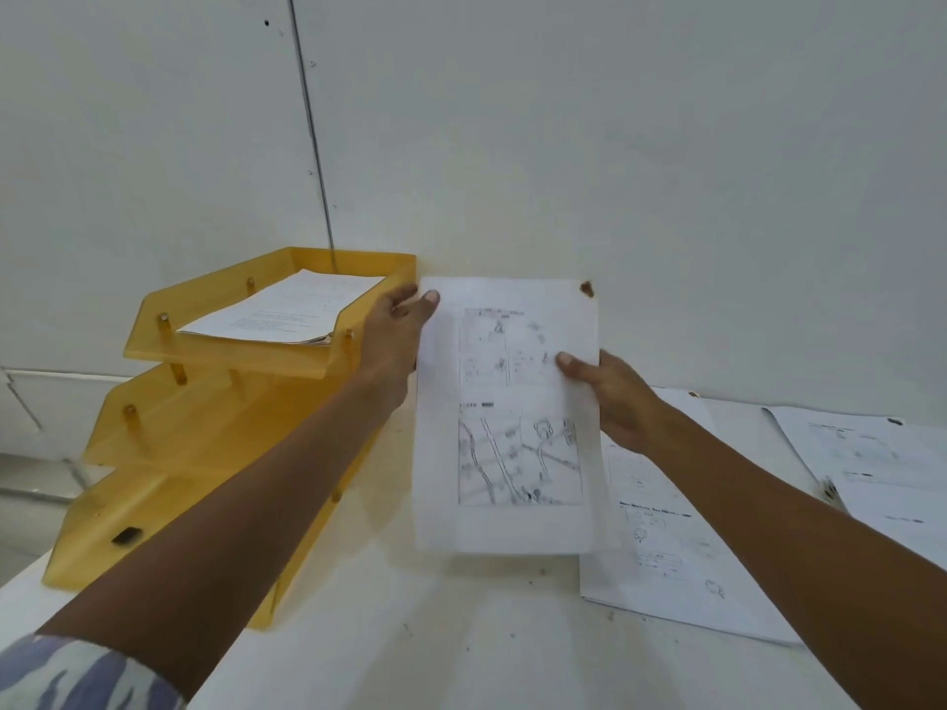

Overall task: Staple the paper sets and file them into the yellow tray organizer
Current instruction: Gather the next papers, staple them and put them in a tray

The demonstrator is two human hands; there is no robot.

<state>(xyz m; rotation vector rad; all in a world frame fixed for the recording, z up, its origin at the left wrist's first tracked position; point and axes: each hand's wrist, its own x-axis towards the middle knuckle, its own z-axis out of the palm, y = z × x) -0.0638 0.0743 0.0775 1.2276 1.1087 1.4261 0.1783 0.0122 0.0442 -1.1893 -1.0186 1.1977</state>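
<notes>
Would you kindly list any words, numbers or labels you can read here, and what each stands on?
None can be read.
Held paper set: printed headings and drawings, blurred.
Sheets in the top tray: lines too small.
Papers on the table: bold headings blurred.
Black tag on yellow tray organizer: no legible mark.

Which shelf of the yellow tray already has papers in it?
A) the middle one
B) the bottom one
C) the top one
C: a white stack of papers lies in the top tier of the yellow tray organizer, and no paper shows in the tiers below it.
</notes>
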